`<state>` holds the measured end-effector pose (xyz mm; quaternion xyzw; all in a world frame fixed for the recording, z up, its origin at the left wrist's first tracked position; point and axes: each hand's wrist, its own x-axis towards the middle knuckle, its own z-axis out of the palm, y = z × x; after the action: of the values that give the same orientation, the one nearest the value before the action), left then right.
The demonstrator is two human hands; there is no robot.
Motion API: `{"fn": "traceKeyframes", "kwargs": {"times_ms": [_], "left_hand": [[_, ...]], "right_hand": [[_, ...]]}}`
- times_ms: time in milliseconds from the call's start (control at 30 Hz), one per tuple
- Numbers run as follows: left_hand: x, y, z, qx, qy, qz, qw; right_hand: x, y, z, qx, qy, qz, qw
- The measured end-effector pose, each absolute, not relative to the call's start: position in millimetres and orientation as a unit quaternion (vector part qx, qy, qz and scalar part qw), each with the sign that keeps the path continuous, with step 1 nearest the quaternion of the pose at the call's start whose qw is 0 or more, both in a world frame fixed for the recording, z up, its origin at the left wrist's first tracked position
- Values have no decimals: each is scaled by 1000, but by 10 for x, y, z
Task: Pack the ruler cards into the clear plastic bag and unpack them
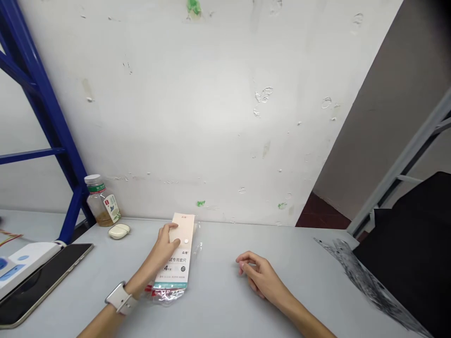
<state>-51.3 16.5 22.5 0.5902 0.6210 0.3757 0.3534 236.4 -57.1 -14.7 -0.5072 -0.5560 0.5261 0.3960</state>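
Head view | left hand (164, 244) touching packet (178, 263), can't tell if grip grasps it | right hand (261, 276) half-curled, grip released

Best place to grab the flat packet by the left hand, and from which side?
Probably the right long edge of the packet, coming from the right: it looks flat on the table, the left hand covers its left side, and clear plastic juts past the card there to pinch.

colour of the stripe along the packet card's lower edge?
Teal stripe; shows best in the head view.
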Motion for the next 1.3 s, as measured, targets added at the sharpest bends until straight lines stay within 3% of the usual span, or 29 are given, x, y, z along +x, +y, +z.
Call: {"fn": "traceKeyframes", "kwargs": {"times_ms": [200,267,533,733,800,1067,1300], "left_hand": [[-650,247,127,660,697,264,94],[-680,235,110,678,703,206,61],[-592,178,89,693,667,207,179],[-230,-85,72,666,560,273,410],[-139,-204,62,696,483,295,442],[-72,-428,0,816,449,114,347],[-30,-464,-7,840,444,119,288]], "right_hand": [[2394,-508,-284,-507,-551,536,391],[2388,-502,-289,-496,-548,540,402],[2358,-566,-128,-468,-544,564,409],[2387,-568,-90,-479,-553,541,415],[2406,-541,-125,-487,-550,530,423],[2455,-478,-156,-480,-550,521,442],[2435,-484,-68,-472,-550,532,438]]}}
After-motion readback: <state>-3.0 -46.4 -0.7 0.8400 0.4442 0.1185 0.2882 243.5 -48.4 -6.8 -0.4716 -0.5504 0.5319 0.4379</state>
